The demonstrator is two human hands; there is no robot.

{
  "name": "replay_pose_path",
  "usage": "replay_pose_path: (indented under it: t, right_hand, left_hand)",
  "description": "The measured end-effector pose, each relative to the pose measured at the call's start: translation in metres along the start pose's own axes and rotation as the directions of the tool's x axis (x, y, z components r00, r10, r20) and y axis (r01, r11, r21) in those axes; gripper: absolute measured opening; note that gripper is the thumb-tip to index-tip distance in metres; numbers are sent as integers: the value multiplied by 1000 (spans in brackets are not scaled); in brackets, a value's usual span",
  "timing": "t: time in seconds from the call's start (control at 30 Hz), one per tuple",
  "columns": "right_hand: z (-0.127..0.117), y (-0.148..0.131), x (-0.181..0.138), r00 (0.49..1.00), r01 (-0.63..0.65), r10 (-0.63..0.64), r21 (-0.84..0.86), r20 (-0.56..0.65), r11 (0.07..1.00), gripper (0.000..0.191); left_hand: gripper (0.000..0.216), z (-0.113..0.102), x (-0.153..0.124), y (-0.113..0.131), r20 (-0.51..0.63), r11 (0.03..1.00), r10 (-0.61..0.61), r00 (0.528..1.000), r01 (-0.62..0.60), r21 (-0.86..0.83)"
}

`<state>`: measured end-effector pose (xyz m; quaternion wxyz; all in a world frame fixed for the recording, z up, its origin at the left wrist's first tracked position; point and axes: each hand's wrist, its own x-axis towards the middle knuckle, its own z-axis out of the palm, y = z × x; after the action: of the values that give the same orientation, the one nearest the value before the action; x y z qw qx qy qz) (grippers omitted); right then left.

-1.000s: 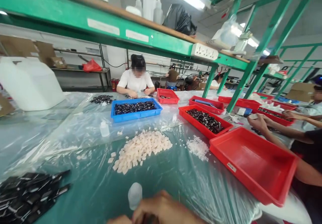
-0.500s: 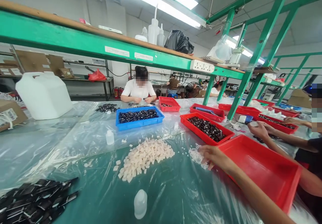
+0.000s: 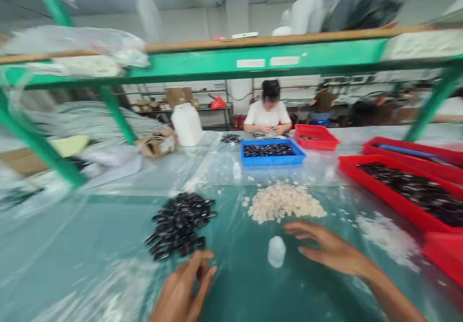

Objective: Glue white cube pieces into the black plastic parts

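Note:
My left hand [image 3: 186, 286] is low in the view, just in front of a pile of black flat pieces [image 3: 181, 221]. Its fingers are curved, with a gap between thumb and forefinger, and I make out nothing held there. To the right, my right hand [image 3: 325, 249] hovers over the green mat with fingers spread and nothing visible in them. Beside its fingertips stands a small translucent white bottle [image 3: 277, 252]. A heap of cream-coloured small blocks [image 3: 285, 201] lies just beyond that hand. Tiny white pieces [image 3: 388, 235] are scattered to its right.
Beyond the heap sit a blue tray [image 3: 300, 158] of black pieces and a smaller red tray [image 3: 327, 141]. A long red tray [image 3: 347, 170] of black pieces runs along the right. Another small bottle [image 3: 237, 170] stands farther back. A person [image 3: 267, 114] works across the table beneath a green shelf beam [image 3: 202, 64].
The view has swung left, bringing the black pile towards the middle. My right hand has left the tiny white pieces and moved near the bottle. My left hand has come into view.

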<state>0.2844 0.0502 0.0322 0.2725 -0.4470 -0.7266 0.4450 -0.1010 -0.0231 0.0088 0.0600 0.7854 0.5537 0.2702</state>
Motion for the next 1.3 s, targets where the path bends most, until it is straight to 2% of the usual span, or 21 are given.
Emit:
replay_pose_path:
  t: [0.07,0.17,0.27,0.37,0.43,0.5,0.57,0.63,0.73,0.83,0.93,1.03,1.13,1.3]
  right_hand:
    - [9,6,-4,996,6,-7,13,92,1000,56]
    - [29,8,-2,997,-37,37,0,75,999,58]
    - [49,7,5,998,-60,60,53,-8,997,47]
    - [59,8,10,997,-53,59,111,-51,992,39]
    - [60,9,9,997,-46,53,129,-56,991,38]
    - [61,9,7,996,-32,47,198,-72,980,38]
    - [62,7,5,987,-11,59,310,-147,951,38]
    - [65,4,3,966,29,75,389,-248,921,41]
    - [70,1,0,936,69,75,388,-345,919,44]
    - [74,-1,-3,899,68,109,381,-424,922,47]
    - [76,-3,-6,876,59,111,334,-469,941,47]
    - [71,-9,-11,897,65,35,210,-442,975,32]
    - [60,-18,-14,923,82,-86,-26,-375,996,24]
    - [48,-26,-15,918,149,-256,-334,-304,931,35]
  left_hand:
    - [31,-9,-9,-17,5,986,-91,996,89,142]
    - [21,-12,-4,-31,15,946,-181,983,170,275]
    - [28,-3,20,-27,67,912,-242,968,203,356]
    - [18,9,45,-13,136,893,-310,941,239,382]
    - [19,13,55,-1,185,909,-321,929,247,335]
    - [30,14,62,12,237,947,-285,929,234,221]
    - [37,15,69,28,286,978,-205,936,203,37]
    - [28,20,78,44,307,963,-124,944,189,-192]
    - [18,34,90,63,316,812,-90,945,253,-526]
    - [32,50,92,69,330,565,-107,938,331,-756]
    - [34,60,85,66,359,327,-104,928,372,-869]
    - [44,62,77,63,377,147,-118,919,391,-908]
    - [42,59,72,62,377,76,-127,918,388,-919]
    - [30,52,68,69,375,66,-181,909,391,-918]
